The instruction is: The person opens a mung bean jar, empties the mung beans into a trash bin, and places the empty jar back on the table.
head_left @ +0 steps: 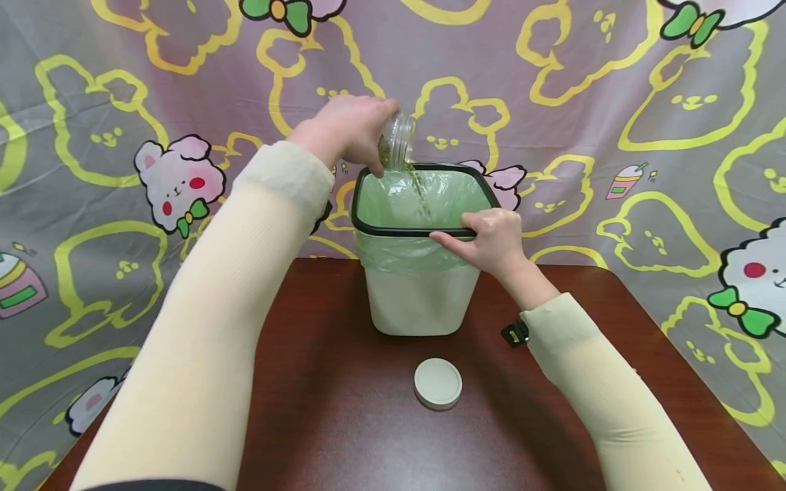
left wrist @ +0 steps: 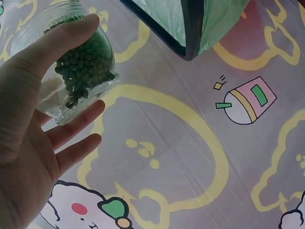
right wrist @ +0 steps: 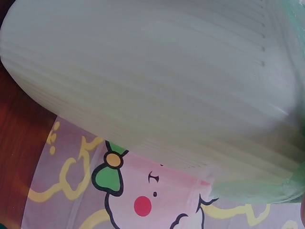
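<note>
My left hand [head_left: 359,129] grips a clear jar [head_left: 400,140] tipped over the left rim of a trash bin [head_left: 424,293]. Small green beans [left wrist: 86,59] fill part of the jar in the left wrist view, and a stream of them falls from its mouth into the bin. A thin green bag [head_left: 393,252] lines the bin and folds over its outside under a black rim [head_left: 405,233]. At the front right corner my right hand [head_left: 494,239] holds that rim, thumb outside. The right wrist view shows mostly the bin's pale side [right wrist: 143,76].
A round off-white lid [head_left: 438,384] lies on the dark wooden table [head_left: 344,409] in front of the bin. Behind the table hangs a patterned curtain [head_left: 552,170]. A black strap piece [head_left: 514,334] shows by the right wrist.
</note>
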